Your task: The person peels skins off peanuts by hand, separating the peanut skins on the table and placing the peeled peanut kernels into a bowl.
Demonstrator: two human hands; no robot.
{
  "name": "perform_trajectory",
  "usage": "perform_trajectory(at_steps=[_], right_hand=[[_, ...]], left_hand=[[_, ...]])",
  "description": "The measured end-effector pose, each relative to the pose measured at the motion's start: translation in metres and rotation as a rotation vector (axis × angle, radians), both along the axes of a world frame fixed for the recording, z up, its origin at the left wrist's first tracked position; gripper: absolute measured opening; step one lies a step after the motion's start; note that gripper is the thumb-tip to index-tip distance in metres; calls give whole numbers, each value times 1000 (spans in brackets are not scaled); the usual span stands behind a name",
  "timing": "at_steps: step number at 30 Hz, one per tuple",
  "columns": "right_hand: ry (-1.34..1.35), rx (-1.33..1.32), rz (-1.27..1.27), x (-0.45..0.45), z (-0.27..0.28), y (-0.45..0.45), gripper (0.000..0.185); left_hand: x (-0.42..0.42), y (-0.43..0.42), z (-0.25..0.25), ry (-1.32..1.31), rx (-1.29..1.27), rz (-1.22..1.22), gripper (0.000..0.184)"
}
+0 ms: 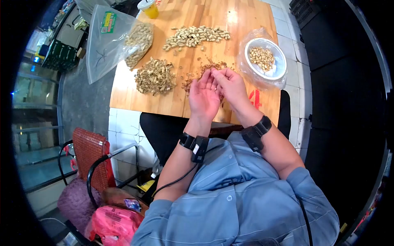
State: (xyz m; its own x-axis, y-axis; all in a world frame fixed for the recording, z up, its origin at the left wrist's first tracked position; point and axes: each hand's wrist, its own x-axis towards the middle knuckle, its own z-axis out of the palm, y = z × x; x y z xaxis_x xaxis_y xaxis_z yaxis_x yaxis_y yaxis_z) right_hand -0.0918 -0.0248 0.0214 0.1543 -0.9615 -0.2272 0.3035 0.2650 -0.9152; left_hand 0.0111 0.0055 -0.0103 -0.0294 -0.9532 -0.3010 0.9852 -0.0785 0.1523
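Note:
My left hand [203, 96] is turned palm up over the front part of the table, its fingers stretched out and slightly cupped. Against its fingertips, my right hand [232, 85] has thumb and fingers pinched together; whatever is between them is too small to make out. Under and behind both hands lie scattered reddish-brown peanut skins [212, 66]. A heap of broken peanut shells [154, 76] is left of my hands. Farther back spreads a pile of unshelled peanuts [196, 37]. To the right, a white bowl [282, 65] in clear plastic holds shelled peanut kernels [261, 58].
A clear plastic bag [102, 53] with more unshelled peanuts hangs partly over the left edge of the wooden table [254, 18]. A cup of yellow drink [150, 10] stands at the back left. A chair [92, 158] and a pink bag [115, 224] are at lower left.

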Motion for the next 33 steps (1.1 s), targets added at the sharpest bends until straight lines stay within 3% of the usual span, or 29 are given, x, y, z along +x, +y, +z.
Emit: perform_trajectory(at_steps=[4, 8, 16, 21, 30, 33], right_hand=[[122, -1, -72, -27, -6, -6, 15], [153, 87, 41, -50, -39, -9, 20], [80, 155, 73, -58, -66, -9, 21], [31, 109, 144, -66, -73, -12, 18], [-102, 209, 165, -76, -63, -19, 21], [-181, 262, 203, -76, -57, -25, 24]], left_hand=[[-5, -5, 2, 45, -83, -16, 56], [-6, -14, 12, -17, -88, -33, 60], [-56, -76, 69, -332, -224, -178, 70], [-112, -135, 74, -554, -322, -241, 71], [-119, -147, 78, -619, -338, -222, 65], [-89, -121, 81, -977, -297, -146, 53]])
